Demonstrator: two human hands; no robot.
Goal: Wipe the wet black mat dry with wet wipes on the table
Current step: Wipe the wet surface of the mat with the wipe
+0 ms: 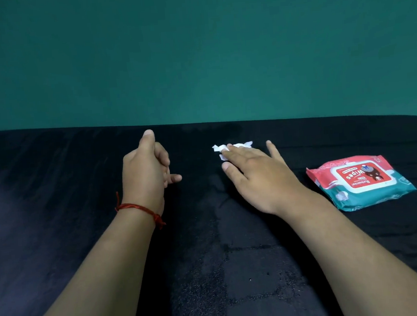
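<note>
One black velvety mat (84,244) was spread wide, a red-and-teal wipes pack (361,182) at its right. The left hand (148,173) was loosely curled, empty; the right hand (257,176) was pressed flat on a crumpled white wipe (231,147), judged limp, best pinned from above.

Around your three o'clock, the red-and-teal soft plastic wipes pack (362,196) reads "Wipes" in white on its red lid label (364,175), upside down to you; the smaller print is illegible.

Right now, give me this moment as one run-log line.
right hand: flat, pressing crumpled white wipe onto black fabric mat | left hand: idle, empty | red-and-teal wipes pack: lying right of right hand
</note>
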